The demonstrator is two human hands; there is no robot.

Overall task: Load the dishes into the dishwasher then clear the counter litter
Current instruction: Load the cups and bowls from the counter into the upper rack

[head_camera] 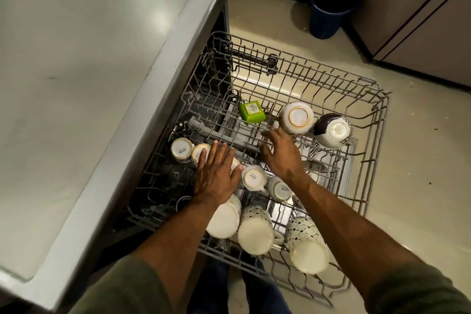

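The grey wire dishwasher rack (367,120) is pulled out over the floor. Upside-down white cups (181,150) and several patterned mugs (305,245) stand in its near part. Two bowls, a cream bowl (297,117) and a dark-patterned bowl (332,131), lie inverted at the right. A green square container (251,112) sits mid-rack. My left hand (216,171) lies flat with straight fingers over small cups at the rack's left. My right hand (280,153) hovers with spread fingers over the rack's middle, close to the cream bowl, holding nothing.
A pale counter (76,71) with a steel edge runs along the left, above the dishwasher opening. A dark blue bin (331,5) stands on the tiled floor at the back, beside brown cabinet doors (420,20). My legs are below the rack's near edge.
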